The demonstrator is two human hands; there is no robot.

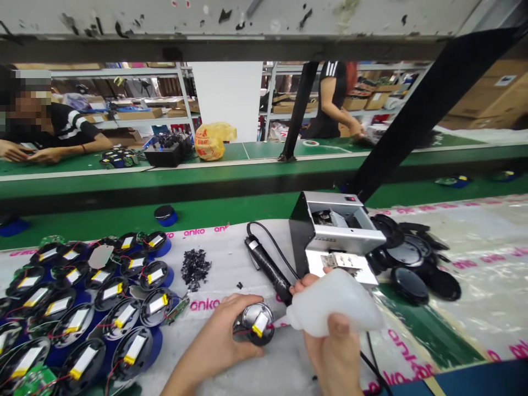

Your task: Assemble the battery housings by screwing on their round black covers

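My left hand is wrapped round a round black housing with a white and yellow battery pack inside it. In my right hand is a translucent white squeeze bottle, tilted so its narrow end points left toward the housing. The bottle's tip lies close to the housing; whether they touch I cannot tell. Behind the bottle, a black electric screwdriver with a cable lies on the bench cover. Many similar housings with batteries and red wires stand in rows to the left.
A pile of small black parts lies beside the rows. Behind my right hand stands a silver and black machine. Black round covers are heaped to its right. A black slanted post rises behind. Two people work across the green conveyor.
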